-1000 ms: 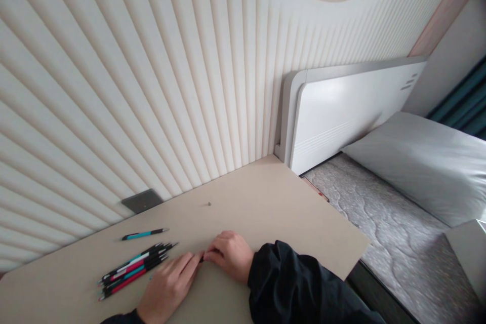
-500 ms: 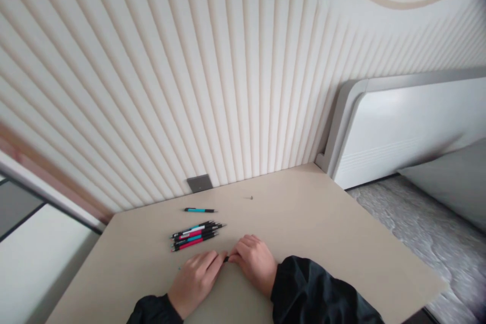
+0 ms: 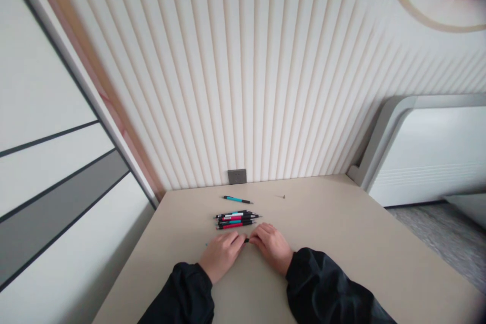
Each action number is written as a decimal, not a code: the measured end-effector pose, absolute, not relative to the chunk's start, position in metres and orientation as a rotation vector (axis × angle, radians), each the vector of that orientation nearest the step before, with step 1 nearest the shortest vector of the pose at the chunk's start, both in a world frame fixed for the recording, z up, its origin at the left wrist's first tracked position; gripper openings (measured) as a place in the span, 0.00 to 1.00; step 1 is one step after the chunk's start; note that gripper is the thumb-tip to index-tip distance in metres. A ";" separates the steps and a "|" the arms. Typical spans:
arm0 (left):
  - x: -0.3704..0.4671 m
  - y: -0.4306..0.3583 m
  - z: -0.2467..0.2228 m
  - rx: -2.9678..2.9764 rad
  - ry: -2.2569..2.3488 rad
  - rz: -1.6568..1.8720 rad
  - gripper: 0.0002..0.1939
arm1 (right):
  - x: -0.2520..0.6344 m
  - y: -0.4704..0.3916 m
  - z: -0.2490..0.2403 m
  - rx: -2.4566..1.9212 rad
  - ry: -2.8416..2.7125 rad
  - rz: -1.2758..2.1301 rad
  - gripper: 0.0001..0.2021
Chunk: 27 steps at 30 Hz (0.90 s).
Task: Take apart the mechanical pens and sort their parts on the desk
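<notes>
My left hand point(image 3: 223, 253) is closed round a pen point(image 3: 246, 240), low over the table. Only a short black stretch of the pen shows between my hands, and a small bluish end sticks out left of my left hand. From the other side my right hand point(image 3: 272, 246) pinches the pen's right end with its fingertips. Just beyond my hands lies a bundle of several pens point(image 3: 235, 219) in black, red, blue and white. A single blue and black pen point(image 3: 237, 199) lies apart behind the bundle.
The beige table point(image 3: 322, 228) meets a ribbed wall with a dark socket point(image 3: 237, 176). A tiny object point(image 3: 283, 197) lies towards the back of the table. A white headboard point(image 3: 436, 147) stands at right, a white cabinet point(image 3: 45, 243) at left.
My head view has turned left, so everything sits further right in the picture. Both hands keep their grip on the pen, close together.
</notes>
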<state>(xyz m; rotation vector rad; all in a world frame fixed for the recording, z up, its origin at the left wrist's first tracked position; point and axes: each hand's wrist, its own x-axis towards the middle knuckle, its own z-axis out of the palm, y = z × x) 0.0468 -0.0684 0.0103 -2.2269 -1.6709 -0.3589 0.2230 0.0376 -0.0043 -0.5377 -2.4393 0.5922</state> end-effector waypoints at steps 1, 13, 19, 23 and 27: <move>0.048 -0.068 0.011 -2.239 -1.675 -0.363 0.08 | 0.225 0.037 -0.003 -0.525 -2.427 0.614 0.07; 0.047 -0.068 0.015 -2.215 -1.725 -0.584 0.10 | 0.219 0.024 0.003 -0.560 -2.257 0.915 0.10; 0.031 -0.068 0.020 -2.184 -1.695 -0.638 0.09 | 0.222 0.029 0.003 -0.736 -2.144 0.983 0.12; 0.019 -0.071 0.015 -2.176 -1.740 -0.567 0.08 | 0.226 0.032 0.003 -0.762 -2.147 1.047 0.16; 0.020 -0.071 0.011 -2.216 -1.718 -0.615 0.09 | 0.227 0.030 0.007 -0.725 -2.258 1.032 0.21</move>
